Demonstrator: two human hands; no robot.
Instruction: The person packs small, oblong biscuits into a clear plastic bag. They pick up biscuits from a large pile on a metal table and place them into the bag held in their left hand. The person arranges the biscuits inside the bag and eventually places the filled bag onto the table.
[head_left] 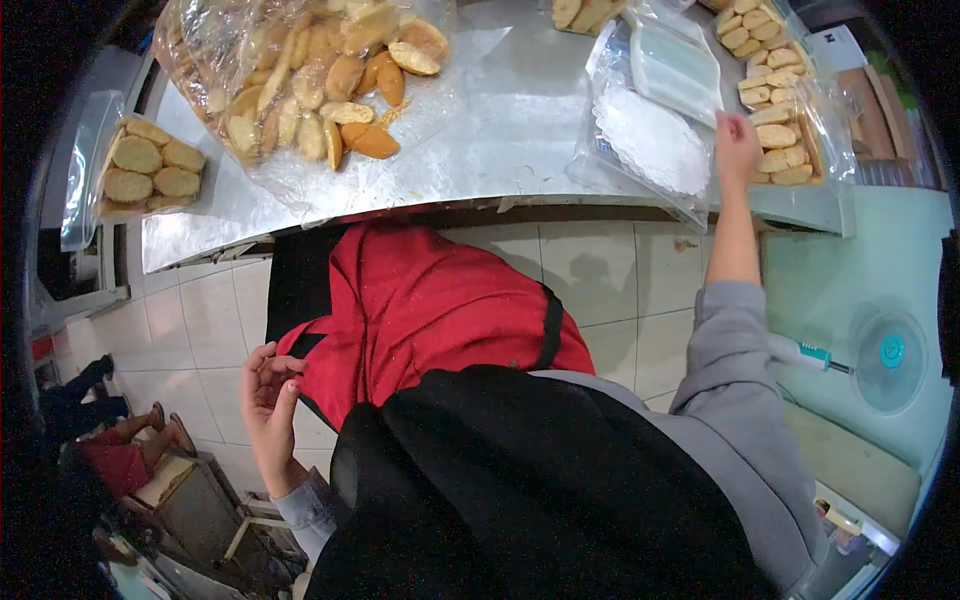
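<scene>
On the right of the metal table, my right hand (737,150) is closed, its fingertips pinching the near corner of a pale, translucent plastic bag (675,65). Just left of that hand, a white lace-edged paper doily (650,140) lies in or on clear plastic. Clear bags of oval bread slices (782,135) stand close by on the right. My left hand (270,400) hangs low beside the red apron (430,310). Its fingers are loosely bent, the thumb stands apart, and nothing shows in it.
A large clear plastic bag of loose bread slices (345,80) spreads over the back left of the table (520,130). One packed bag (150,165) stands at the left end. A fan (890,350) is at right. Another person's legs (150,430) show at lower left.
</scene>
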